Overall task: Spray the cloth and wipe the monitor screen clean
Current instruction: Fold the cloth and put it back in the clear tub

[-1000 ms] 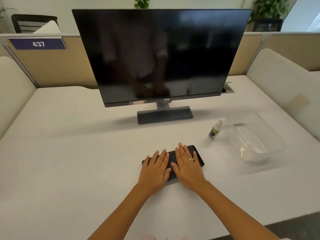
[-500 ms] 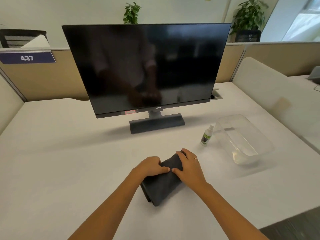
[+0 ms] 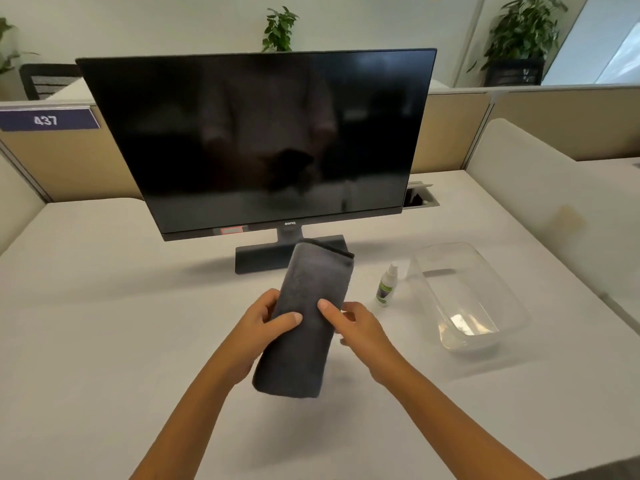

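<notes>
A folded dark grey cloth (image 3: 304,317) is held up above the desk in front of me, its long side pointing toward the monitor. My left hand (image 3: 263,323) grips its left edge with the thumb on top. My right hand (image 3: 356,327) holds the right edge, thumb pressed on the cloth. The black monitor (image 3: 263,140) stands switched off at the back of the desk on a flat dark base. A small spray bottle (image 3: 386,285) with a green label stands upright to the right of the cloth, apart from both hands.
A clear plastic tub (image 3: 467,299) sits on the white desk (image 3: 104,323) to the right of the bottle. A cable port (image 3: 420,199) opens in the desk behind the monitor's right corner. Beige partitions (image 3: 554,126) bound the desk at the back and sides.
Both hands went from lying flat on the cloth to gripping it and lifting it off the desk. The cloth now hangs lengthwise between them. The view has tilted up.
</notes>
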`<state>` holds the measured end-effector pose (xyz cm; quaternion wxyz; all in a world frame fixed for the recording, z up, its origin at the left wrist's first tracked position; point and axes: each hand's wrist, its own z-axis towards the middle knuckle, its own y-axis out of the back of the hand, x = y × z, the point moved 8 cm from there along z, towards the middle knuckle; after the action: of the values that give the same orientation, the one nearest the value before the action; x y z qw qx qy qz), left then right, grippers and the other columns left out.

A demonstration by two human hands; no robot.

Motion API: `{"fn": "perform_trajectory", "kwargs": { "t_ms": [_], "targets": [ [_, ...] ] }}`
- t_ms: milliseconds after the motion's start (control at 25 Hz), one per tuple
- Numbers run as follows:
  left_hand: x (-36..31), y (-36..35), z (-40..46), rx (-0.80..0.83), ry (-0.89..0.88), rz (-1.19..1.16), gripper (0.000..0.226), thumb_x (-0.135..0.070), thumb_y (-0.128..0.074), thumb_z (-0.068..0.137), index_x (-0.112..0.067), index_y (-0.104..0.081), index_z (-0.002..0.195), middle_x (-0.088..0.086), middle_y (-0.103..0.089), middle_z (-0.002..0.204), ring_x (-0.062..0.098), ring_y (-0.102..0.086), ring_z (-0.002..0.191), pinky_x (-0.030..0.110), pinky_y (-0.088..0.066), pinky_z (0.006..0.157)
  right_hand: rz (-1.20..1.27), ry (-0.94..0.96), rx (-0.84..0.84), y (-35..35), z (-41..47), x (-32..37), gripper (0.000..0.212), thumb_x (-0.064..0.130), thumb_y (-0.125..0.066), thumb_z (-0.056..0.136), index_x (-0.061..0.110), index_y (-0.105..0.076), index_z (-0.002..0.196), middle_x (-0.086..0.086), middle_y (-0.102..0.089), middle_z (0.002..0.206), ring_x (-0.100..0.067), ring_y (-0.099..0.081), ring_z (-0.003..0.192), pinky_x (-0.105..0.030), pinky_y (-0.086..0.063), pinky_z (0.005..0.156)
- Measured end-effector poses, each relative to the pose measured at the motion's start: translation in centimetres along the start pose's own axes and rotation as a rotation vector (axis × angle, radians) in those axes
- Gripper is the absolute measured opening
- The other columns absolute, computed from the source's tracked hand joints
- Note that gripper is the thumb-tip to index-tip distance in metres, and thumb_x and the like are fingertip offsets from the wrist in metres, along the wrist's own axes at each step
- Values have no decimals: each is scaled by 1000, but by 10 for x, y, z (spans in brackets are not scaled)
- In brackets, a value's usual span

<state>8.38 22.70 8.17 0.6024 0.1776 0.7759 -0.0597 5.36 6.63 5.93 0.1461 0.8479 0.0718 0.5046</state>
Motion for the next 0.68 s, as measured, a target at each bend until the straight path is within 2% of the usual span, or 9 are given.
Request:
{"fn": "perform_trajectory", "kwargs": {
  "t_ms": [80, 120, 200, 280, 400, 520, 600, 680],
  "targets": [
    [-21, -18, -5, -5, -33, -195, 42, -34, -69, 72, -23, -54, 110, -2, -68, 103, 19, -68, 93, 29, -56, 69, 199, 87, 167, 10, -4, 18, 72, 69, -52, 69, 20, -53, 122, 3, -60, 126, -17, -58, 113, -40, -48, 99],
    [-30, -30, -5, -14, -47, -265, 45, -32, -68, 70, -20, -54, 112, -1, -69, 103, 19, -68, 93, 30, -56, 70, 293, 146, 215, 22, -6, 27, 62, 62, -56, 72, 22, -55, 120, 5, -63, 120, -16, -60, 110, -39, -50, 96],
    [-41, -54, 0, -50, -67, -333, 48, -29, -72, 70, -18, -53, 113, 0, -70, 104, 19, -68, 94, 31, -56, 72, 383, 249, 246, 53, -8, 39, 38, 43, -65, 81, 26, -58, 115, 7, -67, 113, -14, -64, 104, -38, -54, 90],
    [-46, -82, 10, -90, -65, -307, 46, -31, -74, 74, -19, -53, 113, -1, -69, 106, 16, -68, 94, 33, -56, 74, 353, 314, 219, 90, -2, 41, 33, 30, -68, 83, 25, -58, 115, 5, -67, 111, -14, -65, 102, -39, -55, 87],
    [-46, -136, 31, -83, -60, -209, 36, -39, -59, 85, -23, -52, 116, -3, -64, 115, 11, -65, 99, 37, -56, 81, 238, 356, 94, 155, 8, 35, 30, 25, -69, 82, 24, -60, 111, 5, -68, 107, -12, -66, 97, -36, -56, 83],
    [-39, -195, 50, -77, -64, -34, 38, -46, -40, 94, -29, -42, 128, -9, -50, 133, 6, -54, 112, 33, -49, 93, 158, 319, -62, 223, 19, 29, 23, 27, -68, 82, 18, -63, 102, 0, -70, 97, -16, -68, 86, -30, -55, 70],
    [-31, -230, 60, -56, -91, 160, 48, -47, -37, 95, -31, -29, 139, -12, -36, 143, 7, -40, 126, 31, -36, 102, 124, 198, -106, 262, 33, 17, 20, 26, -66, 84, 10, -64, 96, -6, -71, 92, -21, -68, 82, -29, -54, 64],
    [-21, -261, 72, -10, -124, 461, 61, -54, -36, 93, -33, -15, 146, -12, -17, 154, 11, -20, 141, 38, -24, 110, 53, 41, -67, 288, 48, -2, 23, 25, -65, 84, 4, -66, 93, -12, -71, 91, -25, -68, 82, -34, -55, 67]
  ]
}}
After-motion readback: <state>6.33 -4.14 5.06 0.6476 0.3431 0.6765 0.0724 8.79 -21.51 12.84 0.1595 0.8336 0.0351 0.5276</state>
